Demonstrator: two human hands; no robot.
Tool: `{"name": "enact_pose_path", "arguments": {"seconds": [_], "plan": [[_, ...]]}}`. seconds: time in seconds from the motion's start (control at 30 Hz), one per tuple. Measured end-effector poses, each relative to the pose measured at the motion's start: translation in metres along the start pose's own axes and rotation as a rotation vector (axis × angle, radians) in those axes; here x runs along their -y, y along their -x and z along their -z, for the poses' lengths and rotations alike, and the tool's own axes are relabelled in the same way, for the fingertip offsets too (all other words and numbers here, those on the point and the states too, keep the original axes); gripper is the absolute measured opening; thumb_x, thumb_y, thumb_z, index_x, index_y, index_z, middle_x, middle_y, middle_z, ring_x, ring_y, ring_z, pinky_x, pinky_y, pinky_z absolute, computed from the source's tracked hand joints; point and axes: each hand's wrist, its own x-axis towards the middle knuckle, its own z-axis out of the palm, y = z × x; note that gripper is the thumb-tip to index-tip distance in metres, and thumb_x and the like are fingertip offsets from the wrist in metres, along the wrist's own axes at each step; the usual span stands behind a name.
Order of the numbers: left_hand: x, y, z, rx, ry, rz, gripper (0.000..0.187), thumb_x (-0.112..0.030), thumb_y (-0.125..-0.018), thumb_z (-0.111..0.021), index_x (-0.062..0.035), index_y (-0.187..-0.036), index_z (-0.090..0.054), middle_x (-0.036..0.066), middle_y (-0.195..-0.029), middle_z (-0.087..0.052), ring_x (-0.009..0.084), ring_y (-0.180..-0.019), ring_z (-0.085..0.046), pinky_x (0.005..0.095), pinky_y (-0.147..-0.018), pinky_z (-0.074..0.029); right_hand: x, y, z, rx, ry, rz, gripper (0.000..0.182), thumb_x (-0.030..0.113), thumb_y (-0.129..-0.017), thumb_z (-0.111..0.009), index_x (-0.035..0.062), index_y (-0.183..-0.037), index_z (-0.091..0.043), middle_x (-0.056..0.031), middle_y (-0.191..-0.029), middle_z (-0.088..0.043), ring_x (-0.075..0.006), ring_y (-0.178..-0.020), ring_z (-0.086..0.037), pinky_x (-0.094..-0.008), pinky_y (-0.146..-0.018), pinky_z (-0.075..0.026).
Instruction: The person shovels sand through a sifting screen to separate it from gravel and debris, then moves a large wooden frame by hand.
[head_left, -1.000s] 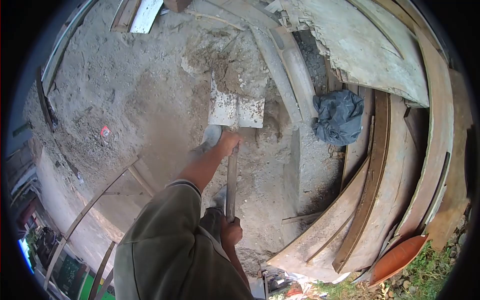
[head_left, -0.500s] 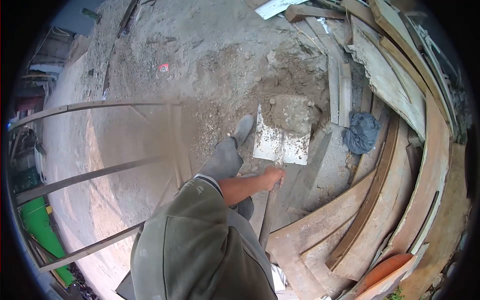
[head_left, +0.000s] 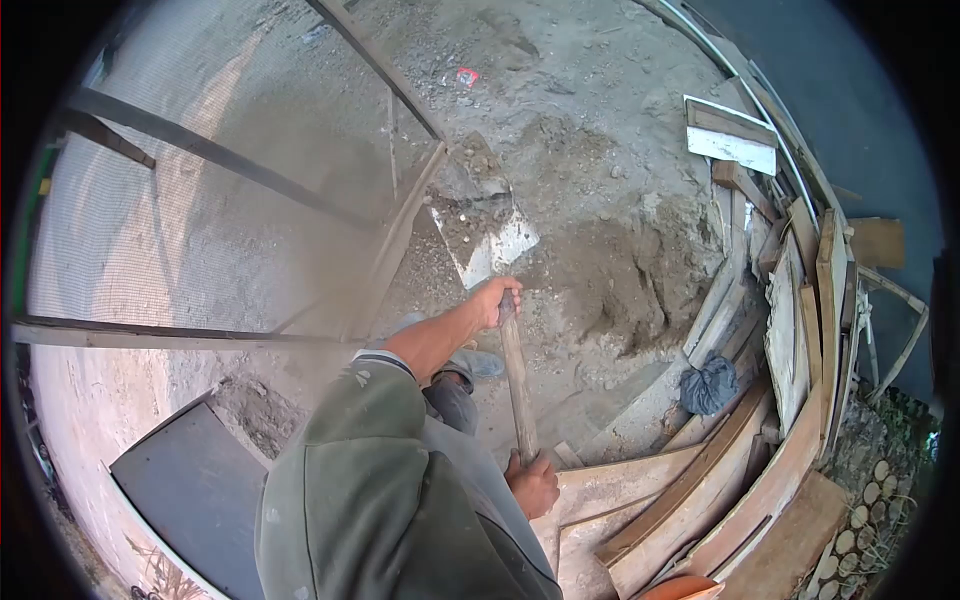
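Observation:
A shovel with a wooden handle (head_left: pixel 518 385) and a pale, dirt-smeared blade (head_left: pixel 492 250) points away from me. Lumps of soil (head_left: pixel 475 170) lie on the far part of the blade, beside the corner of a wood-framed mesh screen (head_left: pixel 398 225). My left hand (head_left: pixel 495 302) is wrapped round the handle just behind the blade. Lower down, near the rear end of the handle, my right hand (head_left: pixel 533 485) grips it too. To the right of the blade is a dug patch of loose brown soil (head_left: pixel 625 270).
Stacked boards (head_left: pixel 690 490) curve along the right side, with a dark plastic bag (head_left: pixel 708 385) among them. A white-edged panel (head_left: pixel 730 135) lies at the upper right. A dark grey sheet (head_left: pixel 195 495) is at lower left. A red scrap (head_left: pixel 467 77) lies on the ground.
The loaded shovel has swung left from the dug soil to the screen's corner. The view has turned too, and my right hand has come into sight on the handle.

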Motion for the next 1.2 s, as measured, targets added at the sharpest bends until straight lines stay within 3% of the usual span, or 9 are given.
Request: {"name": "enact_pose_path", "arguments": {"seconds": [0.1,0.2,0.33,0.43,0.53,0.63,0.9,1.03,1.2], "plan": [[-0.186,0.085,-0.020,0.096,0.112,-0.352,0.007,-0.012,-0.078,-0.051,-0.0089,-0.072,-0.048,0.001,-0.055,-0.048,0.0133,-0.047,-0.049,0.0305,-0.047,-0.048,0.093,-0.062,0.053,-0.163,-0.206,0.274,0.040,0.031,-0.072,-0.067,0.0073,-0.101,-0.054,-0.0088,-0.078,-0.056,-0.0272,-0.072,-0.057,-0.0402,-0.060,-0.041],[-0.309,0.210,-0.072,0.326,0.068,-0.708,0.012,-0.007,-0.078,-0.052,-0.0069,-0.068,-0.046,0.000,-0.058,-0.049,0.0120,-0.051,-0.051,0.0295,-0.047,-0.049,0.161,-0.089,0.111,-0.394,-0.407,0.497,0.043,0.029,-0.073,-0.067,0.0059,-0.106,-0.054,-0.0095,-0.080,-0.056,-0.0285,-0.072,-0.056,-0.0400,-0.059,-0.040],[-0.363,0.313,-0.128,0.364,-0.057,-0.994,0.011,-0.006,-0.078,-0.054,-0.0062,-0.070,-0.046,0.002,-0.058,-0.049,0.0128,-0.051,-0.052,0.0302,-0.047,-0.050,0.197,-0.111,0.161,-0.420,-0.579,0.606,0.043,0.029,-0.073,-0.067,0.0050,-0.106,-0.055,-0.0108,-0.081,-0.057,-0.0297,-0.072,-0.056,-0.0409,-0.059,-0.040],[-0.355,0.327,-0.134,0.353,-0.071,-1.077,0.011,-0.006,-0.077,-0.055,-0.0059,-0.070,-0.047,0.002,-0.058,-0.050,0.0132,-0.050,-0.052,0.0305,-0.046,-0.050,0.195,-0.110,0.168,-0.461,-0.653,0.610,0.043,0.028,-0.072,-0.067,0.0042,-0.106,-0.055,-0.0120,-0.080,-0.057,-0.0311,-0.072,-0.055,-0.0416,-0.060,-0.040],[-0.329,0.289,-0.125,0.323,-0.047,-0.973,0.008,-0.007,-0.076,-0.056,-0.0050,-0.072,-0.049,0.002,-0.058,-0.050,0.0137,-0.049,-0.053,0.0307,-0.045,-0.050,0.175,-0.112,0.139,-0.448,-0.591,0.589,0.042,0.027,-0.073,-0.067,0.0031,-0.106,-0.055,-0.0134,-0.079,-0.057,-0.0323,-0.072,-0.056,-0.0416,-0.059,-0.040],[-0.278,0.206,-0.096,0.131,0.012,-0.791,0.009,-0.006,-0.073,-0.057,-0.0056,-0.069,-0.049,0.004,-0.057,-0.050,0.0151,-0.044,-0.050,0.0319,-0.041,-0.048,0.134,-0.099,0.088,-0.337,-0.498,0.526,0.040,0.026,-0.074,-0.065,0.0017,-0.104,-0.055,-0.0162,-0.080,-0.057,-0.0339,-0.072,-0.056,-0.0434,-0.059,-0.041],[0.019,0.030,0.002,-0.292,-0.086,-0.082,0.011,-0.006,-0.073,-0.056,-0.0053,-0.066,-0.048,0.005,-0.057,-0.047,0.0166,-0.045,-0.048,0.0331,-0.039,-0.043,-0.021,0.008,0.005,0.451,-0.210,-0.093,0.049,0.045,-0.069,-0.066,0.0028,-0.093,-0.058,-0.0199,-0.074,-0.062,-0.0400,-0.071,-0.060,-0.0467,-0.064,-0.046],[0.142,0.019,0.029,-0.461,-0.242,0.217,0.011,-0.005,-0.071,-0.057,-0.0066,-0.061,-0.051,0.005,-0.057,-0.050,0.0189,-0.047,-0.051,0.0353,-0.040,-0.041,-0.080,0.040,-0.001,0.701,-0.109,-0.291,0.049,0.046,-0.069,-0.065,0.0028,-0.092,-0.058,-0.0201,-0.074,-0.062,-0.0401,-0.071,-0.060,-0.0468,-0.064,-0.046],[0.193,0.006,0.038,-0.526,-0.330,0.326,0.014,-0.007,-0.071,-0.056,-0.0085,-0.058,-0.052,0.004,-0.057,-0.050,0.0180,-0.046,-0.050,0.0360,-0.041,-0.039,-0.124,0.060,0.002,0.831,-0.091,-0.489,0.050,0.047,-0.068,-0.065,0.0029,-0.090,-0.058,-0.0203,-0.074,-0.062,-0.0403,-0.072,-0.060,-0.0469,-0.065,-0.046]]}}
